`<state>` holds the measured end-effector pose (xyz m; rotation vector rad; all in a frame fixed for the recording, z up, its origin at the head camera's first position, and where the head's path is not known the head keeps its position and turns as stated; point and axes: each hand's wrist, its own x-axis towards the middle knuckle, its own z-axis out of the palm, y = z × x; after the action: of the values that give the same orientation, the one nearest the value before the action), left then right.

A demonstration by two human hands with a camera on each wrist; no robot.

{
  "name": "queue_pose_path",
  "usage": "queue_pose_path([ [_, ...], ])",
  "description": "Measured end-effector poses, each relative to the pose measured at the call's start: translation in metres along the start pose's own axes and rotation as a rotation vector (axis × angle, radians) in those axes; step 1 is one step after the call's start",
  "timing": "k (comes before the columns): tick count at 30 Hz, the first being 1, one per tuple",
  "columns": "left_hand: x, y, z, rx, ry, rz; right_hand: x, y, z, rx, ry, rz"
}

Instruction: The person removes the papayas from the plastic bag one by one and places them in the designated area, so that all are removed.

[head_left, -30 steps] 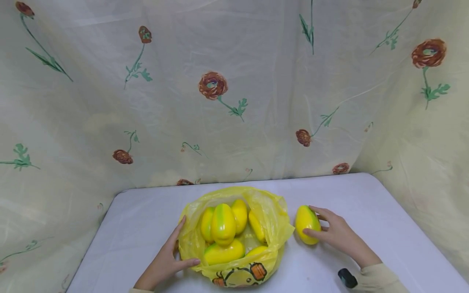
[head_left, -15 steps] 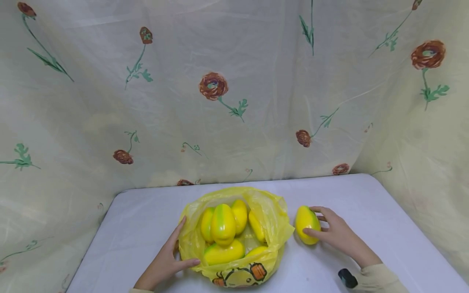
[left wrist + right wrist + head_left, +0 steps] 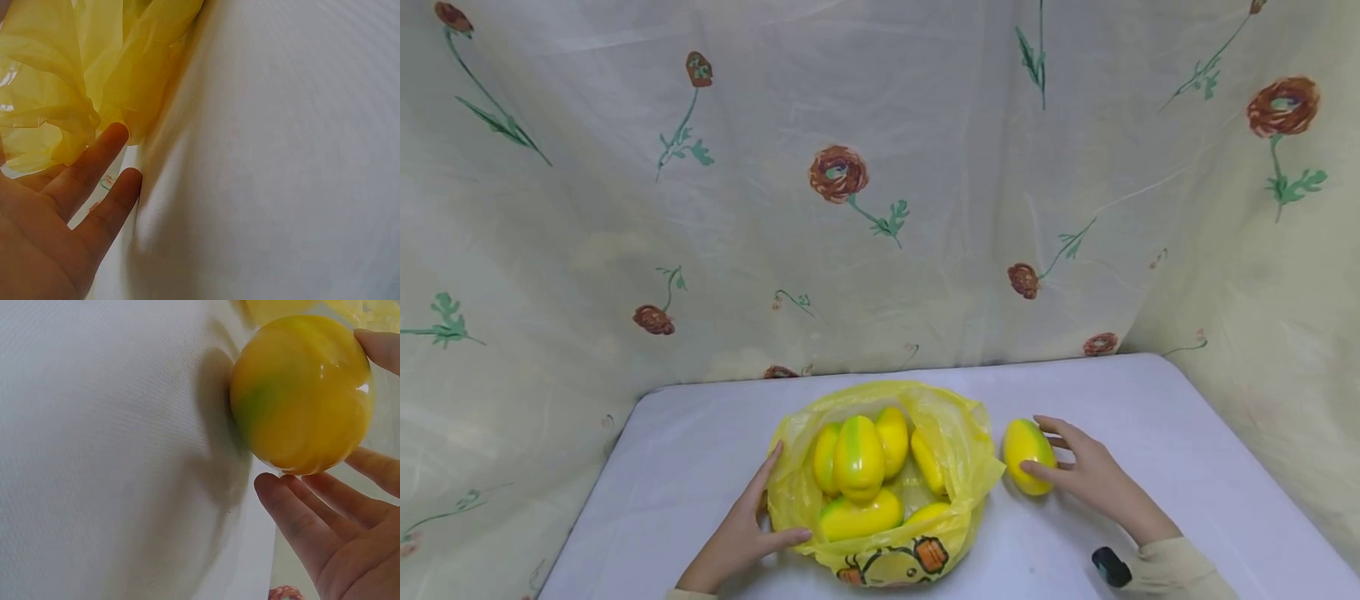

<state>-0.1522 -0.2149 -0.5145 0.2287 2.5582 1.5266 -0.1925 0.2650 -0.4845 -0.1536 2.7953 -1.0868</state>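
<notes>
A crumpled yellow plastic bag (image 3: 880, 398) stands wide at its mouth in the head view, with several glossy yellow-green mangoes (image 3: 859, 460) inside. My left hand (image 3: 747, 527) rests against the bag's left side, thumb on the front rim and fingers spread. In the left wrist view, straight fingers (image 3: 94, 165) lie by the bag's thin folds (image 3: 106, 69). Right of the bag, another mango (image 3: 1028, 458) sits by itself on the table. Around its right side my right hand (image 3: 1093, 477) holds it, thumb across the front. The right wrist view shows the thumb and fingers (image 3: 300, 519) at the mango's edge.
A white-covered table (image 3: 1157, 417) carries everything. Behind and at both sides hangs a pale curtain (image 3: 925, 283) printed with red flowers. A small black device (image 3: 1111, 567) sits at the right sleeve.
The right index finger has straightened slightly at the mango's top, and the mango has tipped a little under the hand. My left hand and the bag stay as they were.
</notes>
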Motion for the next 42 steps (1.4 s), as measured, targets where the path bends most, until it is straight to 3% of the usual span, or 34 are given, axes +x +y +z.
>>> queue_pose_path([
  [18, -0.0010, 0.0038, 0.0001, 0.007, -0.008, -0.029, -0.0009, -0.0015, -0.0026, -0.040, 0.013, 0.012],
  [42, -0.0015, 0.0006, -0.0002, 0.024, -0.003, -0.001, -0.0005, 0.0024, -0.0005, -0.021, 0.024, 0.008],
])
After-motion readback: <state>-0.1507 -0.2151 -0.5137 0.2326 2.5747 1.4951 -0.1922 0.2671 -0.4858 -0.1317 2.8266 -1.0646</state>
